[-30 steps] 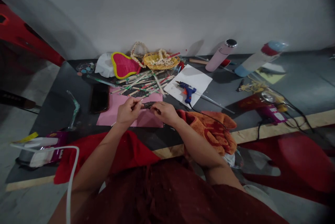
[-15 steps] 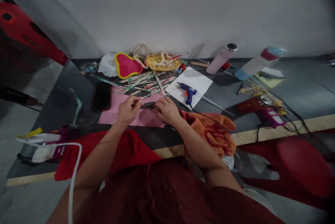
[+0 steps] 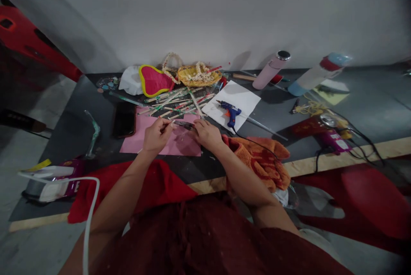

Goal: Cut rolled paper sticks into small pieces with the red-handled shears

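Observation:
My left hand (image 3: 156,135) is closed in a pinch on a thin pale stick, whose short end (image 3: 174,121) pokes out past the fingertips. My right hand (image 3: 207,133) is wrapped round a pair of dark pliers (image 3: 184,124), their jaws pointing left toward that stick end. Whether the jaws touch it I cannot tell. Both hands are over a pink sheet (image 3: 180,144) on the dark table. Just beyond them lies a loose pile of thin sticks (image 3: 175,100), some with green or red on them.
A blue glue gun (image 3: 230,112) rests on white paper (image 3: 245,95). Behind are a yellow basket (image 3: 192,81) and a pink heart-shaped piece with yellow edging (image 3: 157,81). A phone (image 3: 124,120) lies left, an orange towel (image 3: 260,159) right. Two bottles stand at the back right.
Both hands stay in almost the same place. The pliers show more fully between them, and the stick end at my left fingertips now appears shorter.

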Motion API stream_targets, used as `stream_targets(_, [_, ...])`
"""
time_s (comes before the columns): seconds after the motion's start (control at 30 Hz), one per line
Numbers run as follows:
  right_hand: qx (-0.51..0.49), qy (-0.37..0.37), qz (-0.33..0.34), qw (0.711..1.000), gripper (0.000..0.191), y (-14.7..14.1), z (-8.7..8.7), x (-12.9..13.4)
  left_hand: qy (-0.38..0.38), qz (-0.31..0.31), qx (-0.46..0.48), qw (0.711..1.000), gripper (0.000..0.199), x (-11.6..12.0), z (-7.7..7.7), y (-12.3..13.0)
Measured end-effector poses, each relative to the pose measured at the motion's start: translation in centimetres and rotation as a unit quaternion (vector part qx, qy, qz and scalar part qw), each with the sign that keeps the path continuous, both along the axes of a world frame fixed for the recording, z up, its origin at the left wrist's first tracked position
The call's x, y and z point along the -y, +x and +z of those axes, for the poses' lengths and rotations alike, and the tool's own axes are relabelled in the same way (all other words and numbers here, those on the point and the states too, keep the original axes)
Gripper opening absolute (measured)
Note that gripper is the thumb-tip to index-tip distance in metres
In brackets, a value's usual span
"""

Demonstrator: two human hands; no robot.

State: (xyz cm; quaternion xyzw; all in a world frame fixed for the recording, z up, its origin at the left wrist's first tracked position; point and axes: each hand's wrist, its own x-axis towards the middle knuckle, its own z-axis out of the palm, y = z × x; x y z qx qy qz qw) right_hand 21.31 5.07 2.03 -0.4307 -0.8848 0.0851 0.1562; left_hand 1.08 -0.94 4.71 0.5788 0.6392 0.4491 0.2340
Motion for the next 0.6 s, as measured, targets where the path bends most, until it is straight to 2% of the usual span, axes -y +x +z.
stream_targets(0.1, [-0.170, -0.031, -0.044, 0.984, 0.028, 0.5, 0.2, -0.8, 0.010, 0.001, 0.016, 1.000, 0.016, 0.1, 0.1, 0.0])
stream_targets(0.17, [-0.296, -0.089, -0.067, 0.949, 0.027, 0.8, 0.6, -1.2, 0.011, -0.001, 0.023, 1.000, 0.017, 0.1, 0.2, 0.1])
stream_targets(0.2, [-0.355, -0.137, -0.076, 0.922, 0.028, 1.0, 0.8, -1.3, 0.011, -0.002, 0.025, 1.000, 0.017, 0.1, 0.1, 0.1])
stream_targets(0.27, [-0.459, -0.262, -0.079, 0.845, 0.033, 1.1, 1.3, -1.3, 0.007, -0.003, 0.030, 1.000, 0.017, 0.1, 0.1, 0.2])
stream_targets(0.33, [-0.539, -0.378, -0.052, 0.751, 0.034, 1.2, 1.8, -0.9, 0.003, 0.000, 0.041, 0.999, 0.017, 0.0, 0.0, 0.2])
stream_targets(0.4, [-0.593, -0.443, -0.004, 0.673, 0.033, 1.2, 2.4, -0.4, 0.002, 0.001, 0.056, 0.998, 0.016, 0.0, 0.0, 0.2])
stream_targets(0.43, [-0.606, -0.464, 0.021, 0.646, 0.033, 1.2, 2.7, -0.1, 0.003, 0.002, 0.063, 0.998, 0.016, 0.0, 0.1, 0.2])
stream_targets(0.5, [-0.606, -0.499, 0.066, 0.616, 0.035, 1.4, 3.2, 0.4, 0.007, 0.004, 0.077, 0.997, 0.015, 0.0, 0.3, 0.2])
stream_targets(0.57, [-0.585, -0.521, 0.101, 0.613, 0.038, 1.6, 3.5, 0.8, 0.012, 0.007, 0.092, 0.996, 0.015, 0.1, 0.6, 0.2])
stream_targets(0.6, [-0.572, -0.522, 0.114, 0.622, 0.036, 1.8, 3.6, 0.9, 0.014, 0.008, 0.101, 0.995, 0.015, 0.2, 0.7, 0.3])
